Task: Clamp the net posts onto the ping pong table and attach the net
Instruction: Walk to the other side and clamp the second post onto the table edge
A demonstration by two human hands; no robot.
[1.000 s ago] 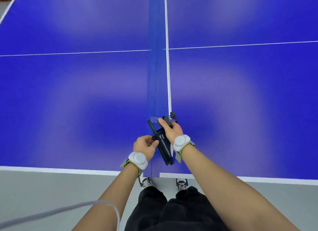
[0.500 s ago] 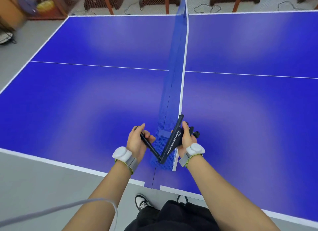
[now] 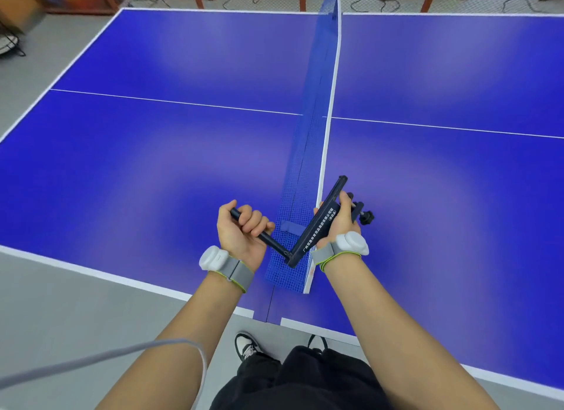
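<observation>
A blue net (image 3: 317, 134) with a white top band runs across the middle of the blue ping pong table (image 3: 152, 165) toward the far edge. Its near end hangs loose above the table's near edge. A black net post (image 3: 319, 226) is held in a V shape over that end. My left hand (image 3: 241, 229) is shut on the post's thin rod arm. My right hand (image 3: 338, 223) grips the flat printed clamp body, whose screw knob (image 3: 366, 218) sticks out to the right.
The table's near edge (image 3: 128, 280) has a white border and a gap at the centre seam. Grey floor lies to the left. Wooden legs, mesh crates and cables stand beyond the far edge. A grey cable (image 3: 106, 357) crosses my left forearm. My shoe (image 3: 247, 347) is below.
The post has been unfolded from a closed bundle into a V, my left hand pulling the rod out to the left. The view has tilted up, showing the far edge.
</observation>
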